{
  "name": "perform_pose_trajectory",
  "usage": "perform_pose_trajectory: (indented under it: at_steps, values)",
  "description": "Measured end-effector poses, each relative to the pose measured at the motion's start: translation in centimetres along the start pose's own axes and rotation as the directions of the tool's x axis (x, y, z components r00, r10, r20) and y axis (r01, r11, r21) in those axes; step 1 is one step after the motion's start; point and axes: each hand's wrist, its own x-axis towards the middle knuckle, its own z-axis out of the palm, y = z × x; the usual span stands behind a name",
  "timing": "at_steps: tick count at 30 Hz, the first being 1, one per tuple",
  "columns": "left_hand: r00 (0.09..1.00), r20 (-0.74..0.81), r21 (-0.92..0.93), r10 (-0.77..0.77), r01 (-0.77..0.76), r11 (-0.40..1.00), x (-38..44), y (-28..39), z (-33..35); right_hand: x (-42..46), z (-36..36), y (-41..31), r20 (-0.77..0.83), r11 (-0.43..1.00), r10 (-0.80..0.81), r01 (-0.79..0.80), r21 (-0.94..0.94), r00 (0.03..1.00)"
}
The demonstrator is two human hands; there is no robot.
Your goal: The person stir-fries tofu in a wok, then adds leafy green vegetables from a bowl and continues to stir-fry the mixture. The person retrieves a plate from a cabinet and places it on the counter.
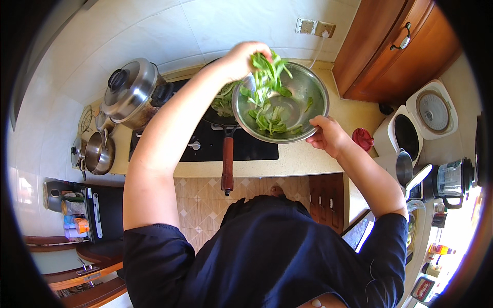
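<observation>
My left hand point(250, 57) is raised over a stainless steel bowl point(321, 88), its fingers closed on a bunch of leafy greens point(267, 75). With its thumb on the rim, my right hand point(326, 135) grips the bowl at the near right side. More loose greens point(271, 119) lie in the bottom of the bowl. Left of the bowl and partly behind my left forearm, a frying pan with a reddish-brown handle point(228, 161) sits on the black gas hob point(254, 150). Chopped greens point(223, 102) fill the part of the pan that shows; the bowl overlaps its right side.
A large lidded steel pot point(133, 90) stands left of the pan, with a smaller steel pot point(100, 152) beyond it. To the right are a red lidded container point(363, 139), an open rice cooker point(404, 131) and a blender point(450, 181). A wooden cabinet point(385, 50) hangs at the upper right.
</observation>
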Motion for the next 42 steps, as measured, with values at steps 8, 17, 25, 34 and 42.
perform_pose_trajectory:
  at_steps: [8,17,25,34,42]
  values:
    - [0.947,-0.321,0.224,0.029,0.045,0.974,-0.1,-1.7,-6.9,0.5,-3.1,-0.1,-0.079,1.000,-0.009,0.009,-0.004,0.997]
    - [0.927,-0.022,0.811,-0.375,0.236,0.536,-3.0,-6.4,-5.8,0.5,-5.5,-0.1,-0.156,0.999,-0.021,0.026,0.031,0.988]
    - [0.999,0.040,0.368,-0.004,-0.011,0.930,0.2,1.5,1.1,0.2,-3.1,-0.5,-0.090,0.998,-0.048,0.051,0.028,0.995]
    - [0.913,0.307,0.778,-0.269,-0.079,0.623,-1.9,1.7,8.3,0.1,-0.5,-0.4,-0.042,0.993,-0.120,0.121,0.015,0.992]
    - [0.941,0.280,0.695,-0.189,-0.063,0.716,-0.4,-3.4,8.1,0.7,-0.8,-0.7,0.027,0.999,-0.044,0.045,-0.020,0.999]
